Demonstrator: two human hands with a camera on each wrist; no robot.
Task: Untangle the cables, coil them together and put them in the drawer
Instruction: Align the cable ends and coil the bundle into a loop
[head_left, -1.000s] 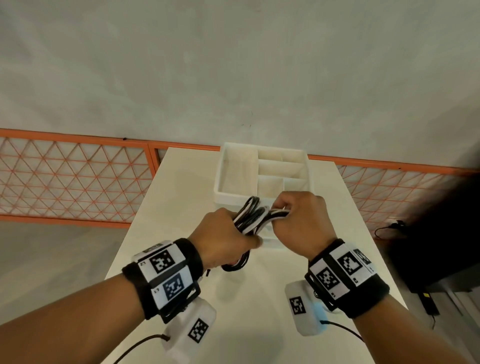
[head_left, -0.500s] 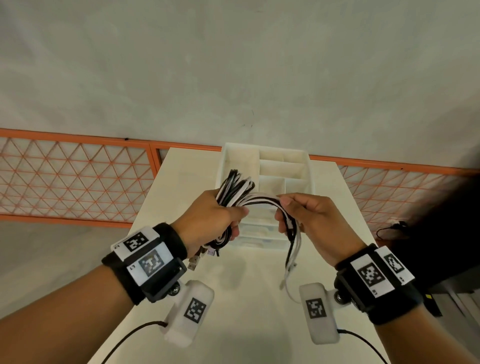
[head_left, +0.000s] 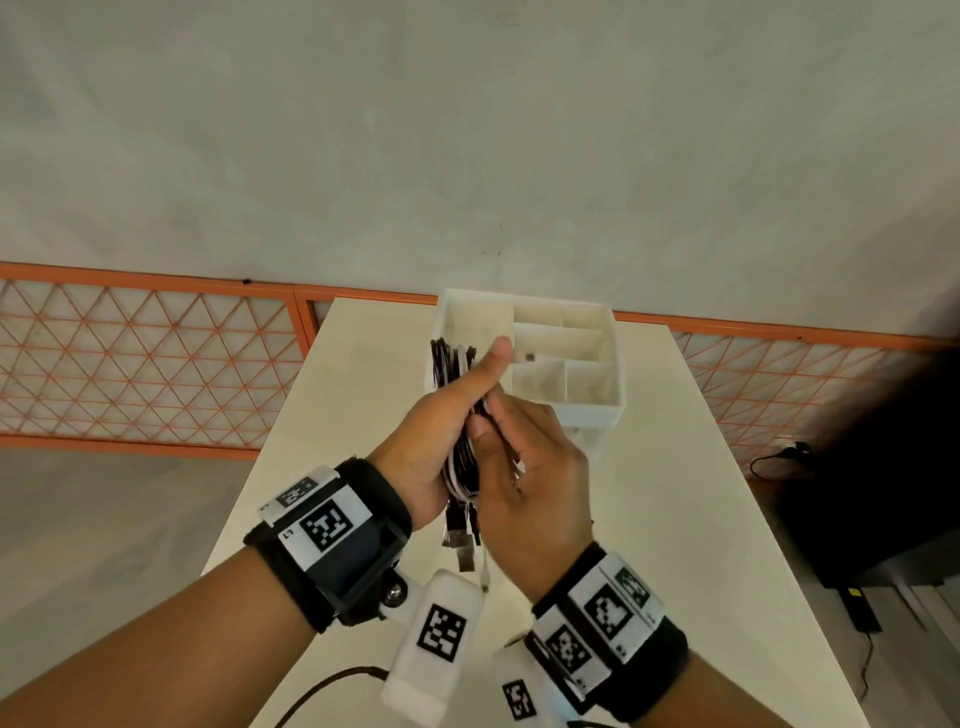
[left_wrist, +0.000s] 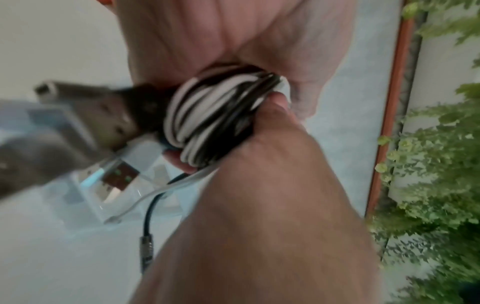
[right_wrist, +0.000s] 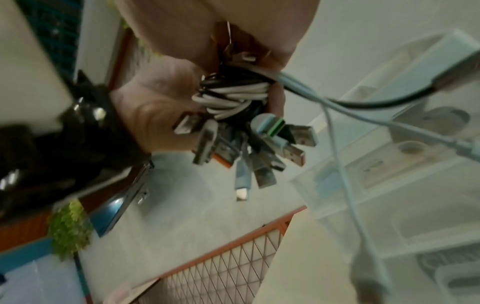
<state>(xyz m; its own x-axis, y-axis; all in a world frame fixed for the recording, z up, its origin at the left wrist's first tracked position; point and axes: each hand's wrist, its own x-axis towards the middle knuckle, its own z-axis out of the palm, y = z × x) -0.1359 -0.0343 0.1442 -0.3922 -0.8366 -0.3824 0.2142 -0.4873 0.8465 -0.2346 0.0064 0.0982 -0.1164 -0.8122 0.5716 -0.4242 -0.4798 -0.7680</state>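
A bundle of black and white cables (head_left: 457, 410) is gripped by the left hand (head_left: 431, 447), in front of the white drawer (head_left: 592, 410) on the table (head_left: 675, 519). The bundle's right side is pinched by the right hand (head_left: 530, 478). Plugs (right_wrist: 249, 148) hang below the bundle.

This is looking like a test room made for recording, not a home. A plain white table (head_left: 675, 519) is standing on a bare grey floor (head_left: 467, 130), an orange mesh fence (head_left: 145, 364) is running behind it, and tracking-marker bands (head_left: 327, 525) are sitting on both wrists.
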